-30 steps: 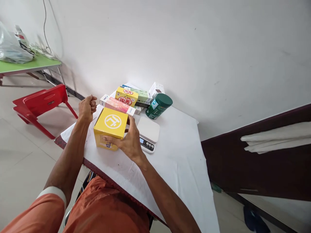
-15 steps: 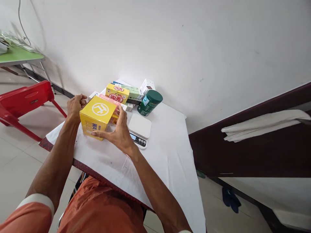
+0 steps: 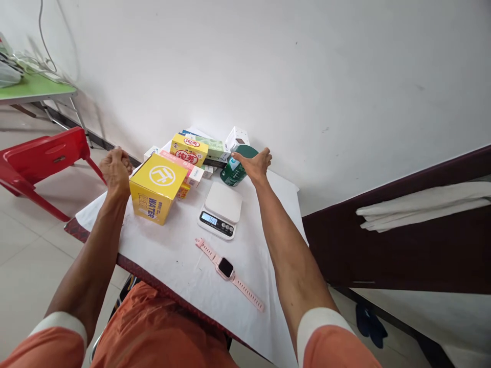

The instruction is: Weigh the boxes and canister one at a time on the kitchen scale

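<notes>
My right hand (image 3: 253, 164) is at the dark green canister (image 3: 232, 174), thumb and fingers spread across its lid. The thumb overlaps the canister's left side, while the fingertips show past its right edge. Left of the yellow box (image 3: 156, 176) marked WATER, my left hand (image 3: 116, 167) is held with curled fingers and nothing visible in them. A white digital scale (image 3: 222, 204) lies in front of the canister with its display lit and its plate bare. Nearer to me a pink-strapped smartwatch (image 3: 225, 267) is stretched out flat on the white cloth.
Behind the box are a yellow carton (image 3: 188, 149) with red lettering, a pink-and-white carton (image 3: 194, 175), a green carton (image 3: 215, 147) and a white box (image 3: 237, 137). The wall stands close behind the table (image 3: 169, 250). A red chair (image 3: 49, 158) is at the left.
My right hand has left the yellow box and moved right to the green canister. The smartwatch, covered before by my forearm, now shows. My left hand has drawn slightly away from the box.
</notes>
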A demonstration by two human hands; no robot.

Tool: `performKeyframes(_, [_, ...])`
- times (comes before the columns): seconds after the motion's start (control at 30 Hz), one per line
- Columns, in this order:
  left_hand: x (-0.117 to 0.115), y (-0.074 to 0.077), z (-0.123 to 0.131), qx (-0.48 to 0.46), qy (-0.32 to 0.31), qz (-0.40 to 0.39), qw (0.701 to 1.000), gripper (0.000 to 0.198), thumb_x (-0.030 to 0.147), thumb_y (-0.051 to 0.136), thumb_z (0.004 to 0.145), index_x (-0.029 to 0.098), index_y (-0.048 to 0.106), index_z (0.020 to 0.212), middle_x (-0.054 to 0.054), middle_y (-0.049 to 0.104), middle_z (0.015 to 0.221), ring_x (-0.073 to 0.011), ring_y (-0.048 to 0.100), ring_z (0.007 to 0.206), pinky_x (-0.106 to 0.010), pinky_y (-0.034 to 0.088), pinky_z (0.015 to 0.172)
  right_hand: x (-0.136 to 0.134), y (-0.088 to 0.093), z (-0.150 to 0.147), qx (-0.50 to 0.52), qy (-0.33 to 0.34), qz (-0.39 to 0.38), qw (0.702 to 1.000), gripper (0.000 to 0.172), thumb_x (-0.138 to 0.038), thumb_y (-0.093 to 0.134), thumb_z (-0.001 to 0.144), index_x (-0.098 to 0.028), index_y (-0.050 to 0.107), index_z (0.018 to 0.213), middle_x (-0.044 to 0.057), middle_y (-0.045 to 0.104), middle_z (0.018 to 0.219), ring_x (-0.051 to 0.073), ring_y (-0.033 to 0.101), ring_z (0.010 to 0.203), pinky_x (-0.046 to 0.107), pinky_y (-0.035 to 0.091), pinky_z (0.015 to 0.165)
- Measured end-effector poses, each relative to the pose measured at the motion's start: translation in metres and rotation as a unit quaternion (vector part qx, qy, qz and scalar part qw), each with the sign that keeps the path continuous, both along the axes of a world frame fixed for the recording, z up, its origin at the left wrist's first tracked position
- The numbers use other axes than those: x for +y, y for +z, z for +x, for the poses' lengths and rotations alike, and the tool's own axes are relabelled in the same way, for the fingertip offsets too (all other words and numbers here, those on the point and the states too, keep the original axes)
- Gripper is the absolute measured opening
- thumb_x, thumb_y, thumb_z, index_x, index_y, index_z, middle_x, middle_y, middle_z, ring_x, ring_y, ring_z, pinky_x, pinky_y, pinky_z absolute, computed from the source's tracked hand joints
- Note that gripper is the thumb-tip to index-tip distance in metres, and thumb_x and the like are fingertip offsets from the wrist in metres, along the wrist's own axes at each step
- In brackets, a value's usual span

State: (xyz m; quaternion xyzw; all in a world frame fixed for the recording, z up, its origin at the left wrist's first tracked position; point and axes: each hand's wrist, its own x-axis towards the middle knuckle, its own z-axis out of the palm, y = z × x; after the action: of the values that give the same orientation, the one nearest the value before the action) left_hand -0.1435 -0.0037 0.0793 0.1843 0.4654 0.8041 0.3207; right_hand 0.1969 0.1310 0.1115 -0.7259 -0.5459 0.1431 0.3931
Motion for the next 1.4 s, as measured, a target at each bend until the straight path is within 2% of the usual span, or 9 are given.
performKeyframes(0.1, [-0.035,0.028,0.024,0.140,0.135,0.094,0.976,0.048,0.016,0.042,0.111,0.017,0.049,0.064,0.007,0.037,0.050,-0.0051,0.029,0.046,-0.021,0.024,0.047,0.007,-0.010,-0.005,-0.002,-0.015,-0.005,1.000,0.119,-0.051,0.095,0.058,-0.015,0.037,0.155,0.029,0.041,0.159,0.047,0.037,0.153,0.064,0.037,0.123])
performKeyframes(0.2, [-0.074,0.040,0.065,0.309,0.163,0.165,0.922,0.044,0.030,0.048,0.112,0.015,0.065,0.074,0.002,0.054,0.066,-0.0064,0.043,0.059,-0.020,0.035,0.059,0.006,-0.014,-0.006,-0.028,-0.021,0.008,0.999,0.110,-0.050,0.092,0.063,-0.008,0.041,0.151,0.030,0.046,0.153,0.043,0.042,0.151,0.054,0.038,0.125])
performKeyframes(0.27, [-0.091,0.036,0.094,0.457,0.032,0.246,0.855,0.035,0.033,0.050,0.111,0.018,0.069,0.085,0.001,0.063,0.072,-0.0092,0.052,0.060,-0.024,0.041,0.059,0.003,-0.012,-0.005,-0.036,-0.029,0.004,0.999,0.104,-0.048,0.091,0.066,-0.007,0.043,0.149,0.030,0.048,0.152,0.042,0.042,0.151,0.051,0.038,0.126])
performKeyframes(0.33, [-0.100,0.025,0.118,0.548,-0.113,0.233,0.795,0.025,0.035,0.051,0.109,0.022,0.070,0.098,-0.002,0.069,0.078,-0.0160,0.062,0.068,-0.031,0.050,0.066,-0.001,-0.007,-0.003,-0.037,-0.036,0.003,0.999,0.100,-0.046,0.089,0.067,-0.008,0.045,0.149,0.028,0.049,0.151,0.042,0.042,0.152,0.051,0.038,0.126])
performKeyframes(0.47, [-0.099,-0.003,0.142,0.596,-0.286,0.206,0.722,0.035,0.042,0.051,0.107,0.021,0.063,0.132,-0.015,0.074,0.122,-0.0301,0.068,0.120,-0.048,0.056,0.104,-0.012,0.011,0.013,-0.048,-0.023,0.056,0.997,0.098,-0.050,0.089,0.065,-0.013,0.050,0.147,0.024,0.053,0.148,0.042,0.044,0.150,0.056,0.037,0.127])
performKeyframes(0.67, [-0.076,-0.060,0.142,0.569,-0.376,0.055,0.729,0.084,0.057,0.061,0.100,0.014,0.029,0.164,-0.030,0.040,0.165,-0.0432,0.038,0.157,-0.066,0.036,0.127,-0.050,0.041,0.048,-0.073,0.065,0.126,0.987,0.098,-0.069,0.087,0.067,-0.019,0.054,0.145,0.019,0.056,0.148,0.041,0.052,0.142,0.062,0.043,0.121])
performKeyframes(0.8, [-0.053,-0.089,0.136,0.555,-0.449,-0.006,0.700,0.103,0.065,0.066,0.092,0.007,0.024,0.166,-0.033,0.033,0.168,-0.0466,0.031,0.160,-0.067,0.028,0.132,-0.088,0.039,0.049,-0.074,0.129,0.139,0.979,0.098,-0.078,0.085,0.066,-0.022,0.059,0.142,0.015,0.061,0.142,0.040,0.057,0.134,0.064,0.048,0.114])
performKeyframes(1.03, [-0.039,-0.091,0.131,0.522,-0.472,-0.033,0.709,0.103,0.072,0.054,0.096,0.011,0.015,0.170,-0.027,0.028,0.175,-0.0402,0.027,0.165,-0.058,0.026,0.134,-0.128,0.025,0.027,-0.064,0.141,0.105,0.982,0.104,-0.081,0.088,0.058,-0.020,0.062,0.138,0.015,0.064,0.140,0.040,0.059,0.132,0.062,0.049,0.114])
performKeyframes(1.4, [-0.034,-0.099,0.131,0.490,-0.482,-0.049,0.725,0.091,0.062,0.041,0.102,0.008,0.016,0.171,-0.023,0.025,0.178,-0.0360,0.024,0.167,-0.054,0.021,0.137,-0.120,0.004,0.025,-0.043,0.142,0.115,0.982,0.108,-0.083,0.088,0.055,-0.021,0.061,0.139,0.016,0.062,0.146,0.040,0.056,0.137,0.063,0.044,0.120])
